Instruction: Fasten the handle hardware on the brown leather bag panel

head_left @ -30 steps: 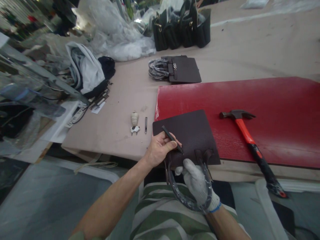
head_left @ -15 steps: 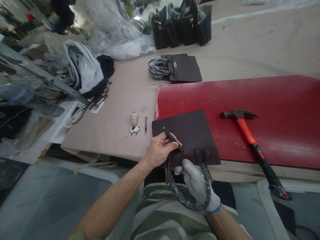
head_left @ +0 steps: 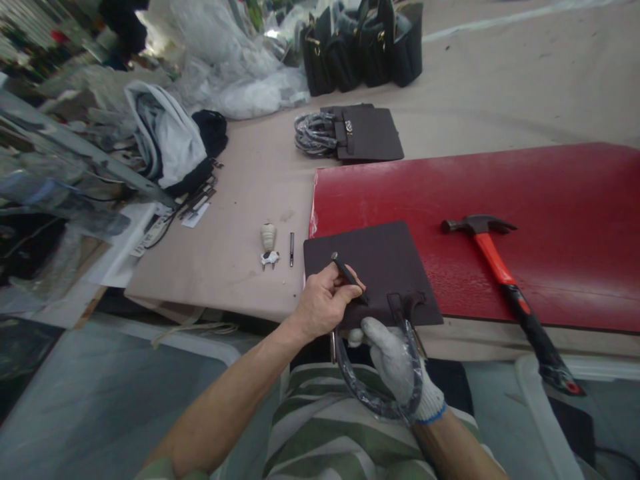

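At the red board's (head_left: 500, 180) near-left corner: dark bag panel (head_left: 373, 257) lies flat, its handle (head_left: 373, 397) hanging over the edge. Left hand (head_left: 323, 303) pinches a thin punch (head_left: 347, 277), tip on the panel. Gloved right hand (head_left: 395, 360) grips the handle. Hammer (head_left: 505, 280) lies to the right, untouched.

Handbag workshop, hammer (head_left: 505, 280) on red board (head_left: 550, 220), finished black bags (head_left: 363, 47)

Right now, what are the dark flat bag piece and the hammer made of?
The bag panel looks like dark brown leather or faux leather, matte and finely grained. The hammer seems to have a dull dark metal head and an orange handle, probably plastic or fibreglass, ending in a black grip.
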A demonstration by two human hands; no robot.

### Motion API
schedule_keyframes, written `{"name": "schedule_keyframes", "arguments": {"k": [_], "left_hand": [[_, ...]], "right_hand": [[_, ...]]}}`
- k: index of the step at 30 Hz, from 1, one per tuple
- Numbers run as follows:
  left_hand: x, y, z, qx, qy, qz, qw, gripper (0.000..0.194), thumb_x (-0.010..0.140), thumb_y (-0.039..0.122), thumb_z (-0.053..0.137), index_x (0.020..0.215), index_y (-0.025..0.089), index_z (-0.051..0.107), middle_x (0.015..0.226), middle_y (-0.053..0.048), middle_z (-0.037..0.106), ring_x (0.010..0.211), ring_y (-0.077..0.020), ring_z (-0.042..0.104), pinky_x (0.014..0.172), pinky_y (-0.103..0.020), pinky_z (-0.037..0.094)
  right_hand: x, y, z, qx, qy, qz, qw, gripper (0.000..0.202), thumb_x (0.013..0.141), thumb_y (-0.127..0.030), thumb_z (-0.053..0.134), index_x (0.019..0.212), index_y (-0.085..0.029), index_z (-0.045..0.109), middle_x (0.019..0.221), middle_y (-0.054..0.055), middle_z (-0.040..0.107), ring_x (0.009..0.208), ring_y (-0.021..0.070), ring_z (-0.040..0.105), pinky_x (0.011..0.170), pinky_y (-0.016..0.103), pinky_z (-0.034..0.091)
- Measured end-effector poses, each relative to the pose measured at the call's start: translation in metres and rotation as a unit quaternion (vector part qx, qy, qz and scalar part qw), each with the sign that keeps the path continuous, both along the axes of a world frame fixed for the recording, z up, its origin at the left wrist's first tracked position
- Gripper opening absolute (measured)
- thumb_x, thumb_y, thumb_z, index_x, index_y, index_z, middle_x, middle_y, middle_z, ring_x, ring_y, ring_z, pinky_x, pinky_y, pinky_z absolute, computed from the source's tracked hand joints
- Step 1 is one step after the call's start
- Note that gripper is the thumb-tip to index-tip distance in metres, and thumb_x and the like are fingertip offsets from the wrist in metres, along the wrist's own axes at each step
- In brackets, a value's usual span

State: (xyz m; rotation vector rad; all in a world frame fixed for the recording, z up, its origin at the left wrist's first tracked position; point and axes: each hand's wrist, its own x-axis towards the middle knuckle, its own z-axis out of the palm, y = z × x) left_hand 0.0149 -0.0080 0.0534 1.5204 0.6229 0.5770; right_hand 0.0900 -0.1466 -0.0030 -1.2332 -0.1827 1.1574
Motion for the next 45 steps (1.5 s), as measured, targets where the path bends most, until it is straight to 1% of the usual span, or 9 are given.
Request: {"name": "schedule_keyframes", "arguments": {"k": [4,12,21,26,31,34,39,42,45], "left_hand": [[0.001,-0.001,-0.002,0.026,0.003,0.000,1.000,0.009,0.085,0.018,0.064,0.093,0.015,0.061,0.087,-0.005,0.075,0.079,-0.0142,0.071,0.075,-0.023,0.057],[0.001,-0.004,-0.006,0.088,0.001,0.007,0.996,0.009,0.086,0.018,0.064,0.095,0.016,0.062,0.087,-0.005,0.076,0.078,-0.0148,0.073,0.073,-0.023,0.058],[0.009,0.005,-0.009,0.172,0.019,-0.009,0.985,0.008,0.089,0.018,0.064,0.096,0.018,0.062,0.088,-0.004,0.075,0.078,-0.0156,0.073,0.075,-0.024,0.057],[0.013,0.009,-0.015,0.237,0.040,-0.033,0.970,0.008,0.090,0.019,0.063,0.097,0.019,0.061,0.090,-0.003,0.075,0.082,-0.0173,0.073,0.077,-0.027,0.056],[0.011,0.007,-0.021,0.289,0.048,-0.045,0.955,0.008,0.093,0.023,0.061,0.100,0.019,0.060,0.094,-0.005,0.075,0.085,-0.0193,0.074,0.080,-0.029,0.057],[0.009,0.007,-0.028,0.336,0.057,-0.054,0.939,0.009,0.094,0.025,0.060,0.101,0.020,0.060,0.094,-0.006,0.075,0.084,-0.0200,0.074,0.077,-0.029,0.057],[0.007,0.005,-0.034,0.418,0.059,-0.072,0.904,0.011,0.097,0.027,0.057,0.103,0.018,0.060,0.093,-0.008,0.074,0.081,-0.0215,0.074,0.073,-0.029,0.058],[0.007,0.004,-0.033,0.442,0.053,-0.072,0.892,0.011,0.097,0.025,0.057,0.104,0.018,0.060,0.091,-0.008,0.073,0.079,-0.0210,0.074,0.071,-0.028,0.057],[0.008,0.003,-0.033,0.451,0.044,-0.065,0.889,0.011,0.097,0.024,0.057,0.105,0.017,0.060,0.089,-0.007,0.073,0.077,-0.0206,0.073,0.070,-0.028,0.057]], "right_hand": [[0.003,-0.001,0.003,-0.010,0.011,0.011,1.000,0.051,0.070,-0.065,0.083,0.067,-0.015,0.077,0.070,0.011,0.073,0.066,0.0242,0.067,0.078,0.039,0.057],[0.002,0.002,-0.003,0.012,0.033,0.003,0.999,0.047,0.071,-0.062,0.084,0.069,-0.015,0.076,0.069,0.009,0.072,0.065,0.0226,0.067,0.074,0.037,0.059],[-0.003,0.015,0.006,0.030,0.057,-0.030,0.997,0.047,0.072,-0.061,0.084,0.079,-0.016,0.074,0.066,0.007,0.072,0.055,0.0210,0.066,0.059,0.034,0.061],[-0.004,0.022,0.010,-0.012,0.063,-0.046,0.997,0.056,0.068,-0.064,0.085,0.086,-0.012,0.075,0.068,0.011,0.073,0.055,0.0240,0.068,0.056,0.035,0.062],[0.000,0.019,0.021,-0.110,-0.023,-0.003,0.994,0.056,0.078,-0.069,0.069,0.071,-0.013,0.071,0.059,0.011,0.069,0.049,0.0207,0.065,0.048,0.028,0.056],[0.000,0.016,0.019,-0.167,-0.076,0.000,0.983,0.058,0.078,-0.073,0.064,0.069,-0.016,0.066,0.052,0.007,0.063,0.042,0.0188,0.059,0.040,0.026,0.048],[0.002,0.004,0.005,-0.132,-0.165,0.073,0.975,0.058,0.089,-0.072,0.047,0.073,-0.019,0.064,0.056,0.005,0.062,0.046,0.0185,0.057,0.046,0.028,0.047],[0.013,-0.019,0.002,-0.088,-0.204,0.137,0.965,0.043,0.080,-0.062,0.063,0.065,-0.021,0.063,0.062,0.004,0.065,0.054,0.0198,0.059,0.052,0.030,0.048],[0.041,-0.054,0.014,-0.096,-0.272,0.227,0.930,0.030,0.074,-0.045,0.070,0.055,-0.023,0.062,0.060,0.004,0.064,0.061,0.0224,0.061,0.058,0.031,0.048]]}}
